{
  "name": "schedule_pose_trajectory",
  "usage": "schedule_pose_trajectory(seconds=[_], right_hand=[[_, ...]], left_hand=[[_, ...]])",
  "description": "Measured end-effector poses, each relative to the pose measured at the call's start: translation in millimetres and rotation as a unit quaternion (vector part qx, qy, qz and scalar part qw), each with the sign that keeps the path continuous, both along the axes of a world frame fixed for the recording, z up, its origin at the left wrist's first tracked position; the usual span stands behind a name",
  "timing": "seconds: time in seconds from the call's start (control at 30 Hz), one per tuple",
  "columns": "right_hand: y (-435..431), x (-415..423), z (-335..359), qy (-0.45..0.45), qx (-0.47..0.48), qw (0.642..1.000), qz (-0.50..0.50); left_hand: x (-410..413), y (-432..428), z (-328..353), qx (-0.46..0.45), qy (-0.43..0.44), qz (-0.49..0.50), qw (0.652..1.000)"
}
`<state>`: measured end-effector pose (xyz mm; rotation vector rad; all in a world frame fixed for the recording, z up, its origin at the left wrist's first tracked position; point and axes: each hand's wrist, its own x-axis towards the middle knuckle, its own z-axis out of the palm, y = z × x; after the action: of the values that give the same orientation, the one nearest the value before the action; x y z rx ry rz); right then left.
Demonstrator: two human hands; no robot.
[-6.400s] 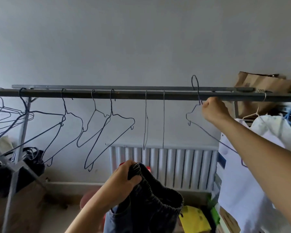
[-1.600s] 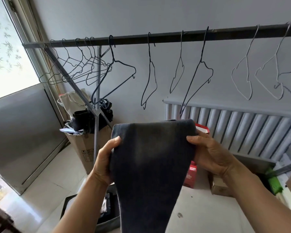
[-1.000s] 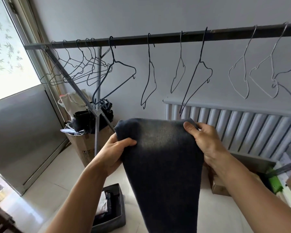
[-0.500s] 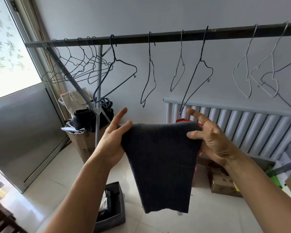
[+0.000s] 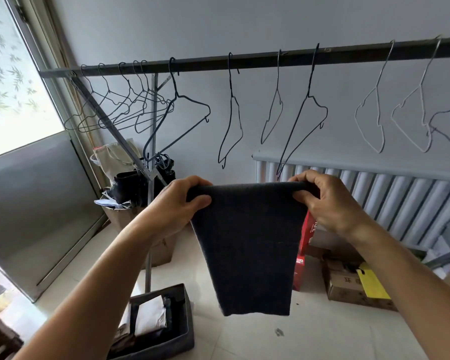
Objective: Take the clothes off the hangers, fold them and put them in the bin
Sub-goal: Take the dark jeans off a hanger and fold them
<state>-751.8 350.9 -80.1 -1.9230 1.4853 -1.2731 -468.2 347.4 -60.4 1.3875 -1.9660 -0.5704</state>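
A dark grey pair of trousers (image 5: 250, 245), folded over, hangs in front of me at chest height. My left hand (image 5: 178, 203) grips its top left corner and my right hand (image 5: 327, 201) grips its top right corner, both closed on the cloth. Behind it a dark rail (image 5: 244, 59) carries several bare wire hangers (image 5: 177, 110). On the floor at the lower left stands a dark grey bin (image 5: 189, 320) with folded white and dark clothes inside.
A radiator (image 5: 390, 198) runs along the wall at the right. Cardboard boxes (image 5: 348, 287) and a red box (image 5: 303, 255) sit on the floor below it. The rack's upright pole (image 5: 148, 255) and a box with bags (image 5: 130, 188) stand at the left by the window.
Both hands have closed their fingers over the trousers' top edge. The cloth hangs shorter than a second ago, folded up. The hands sit slightly lower and closer to me.
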Motion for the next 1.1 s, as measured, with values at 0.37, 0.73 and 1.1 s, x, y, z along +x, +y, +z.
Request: schedule_pose_trajectory(seconds=[0.37,0.73,1.1], right_hand=[[-4.6,-7.8,-1.2,-0.005,-0.012,0.999,-0.032],[-17.7,8.7,-27.5,-0.051,0.015,0.992,-0.111],[34.5,74.4,-56.9,-0.166,0.207,0.942,0.205]], left_hand=[[-2.1,-10.0,-10.9,-0.140,-0.073,0.033,0.987],[-28.2,-3.7,-2.9,0.004,0.118,0.019,0.993],[-49.7,-3.6,-6.9,0.061,0.303,0.078,0.948]])
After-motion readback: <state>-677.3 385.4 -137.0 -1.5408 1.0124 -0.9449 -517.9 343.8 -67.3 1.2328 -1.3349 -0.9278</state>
